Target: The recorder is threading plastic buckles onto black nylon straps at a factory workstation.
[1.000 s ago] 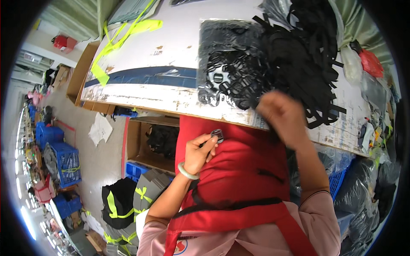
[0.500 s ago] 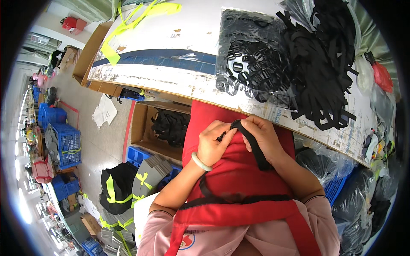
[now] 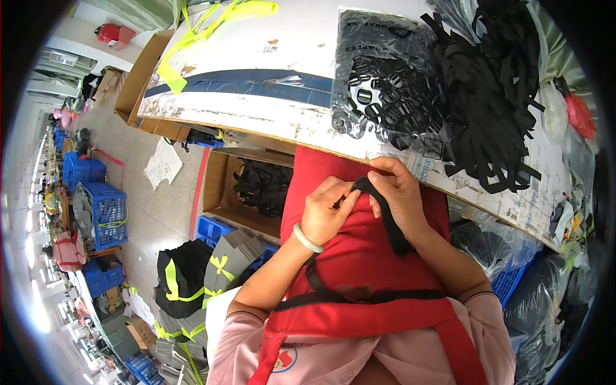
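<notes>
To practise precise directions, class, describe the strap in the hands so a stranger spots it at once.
At the white table, find the red apron. Over it, the left hand and right hand hold one black strap. Unlike the strap heap on the table, it is single and shows against red.

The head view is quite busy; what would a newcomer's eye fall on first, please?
The red apron fills the middle, with the left hand and right hand holding a black strap over it. A heap of black straps lies on the table's right, beside a clear bag of black buckles. Neon-yellow strips lie toward the upper left.
</notes>
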Available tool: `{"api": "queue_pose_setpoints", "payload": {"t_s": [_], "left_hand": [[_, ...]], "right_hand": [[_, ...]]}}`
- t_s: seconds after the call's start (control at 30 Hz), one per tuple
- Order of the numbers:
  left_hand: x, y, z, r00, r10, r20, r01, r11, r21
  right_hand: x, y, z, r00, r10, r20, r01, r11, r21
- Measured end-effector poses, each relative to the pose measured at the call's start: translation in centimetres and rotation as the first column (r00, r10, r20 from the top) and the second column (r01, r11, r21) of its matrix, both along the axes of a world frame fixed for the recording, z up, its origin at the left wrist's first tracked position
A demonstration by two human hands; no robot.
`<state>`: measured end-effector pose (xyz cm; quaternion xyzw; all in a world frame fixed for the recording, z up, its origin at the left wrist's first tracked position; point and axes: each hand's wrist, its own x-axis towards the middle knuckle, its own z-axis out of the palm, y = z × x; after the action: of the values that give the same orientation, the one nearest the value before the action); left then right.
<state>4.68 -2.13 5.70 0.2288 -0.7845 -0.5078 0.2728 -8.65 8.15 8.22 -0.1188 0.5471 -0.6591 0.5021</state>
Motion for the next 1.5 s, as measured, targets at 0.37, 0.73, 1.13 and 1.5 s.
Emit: {"api": "queue_pose_setpoints", "payload": {"t_s": [0.37, 0.73, 1.13, 1.5], "left_hand": [[0.1, 0.2, -0.5, 1.000, 0.021, 0.013, -0.021, 0.999, -0.028], [0.2, 0.1, -1.3, 0.999, 0.047, -0.002, -0.047, 0.998, -0.051], [0.1, 0.2, -2.0, 0.996, 0.089, 0.006, -0.089, 0.994, 0.060], [0.4, 0.7, -2.7, 0.998, 0.061, 0.015, -0.059, 0.994, -0.097]], "right_hand": [[0.3, -0.3, -0.5, 0.991, -0.038, -0.129, 0.041, 0.999, 0.026], [0.8, -0.4, -0.9, 0.961, 0.040, -0.273, -0.017, 0.996, 0.086], [1.0, -0.5, -2.3, 0.998, -0.055, -0.011, 0.054, 0.996, -0.069], [1.3, -0.7, -3.5, 0.989, -0.031, -0.146, 0.017, 0.995, -0.096]]}}
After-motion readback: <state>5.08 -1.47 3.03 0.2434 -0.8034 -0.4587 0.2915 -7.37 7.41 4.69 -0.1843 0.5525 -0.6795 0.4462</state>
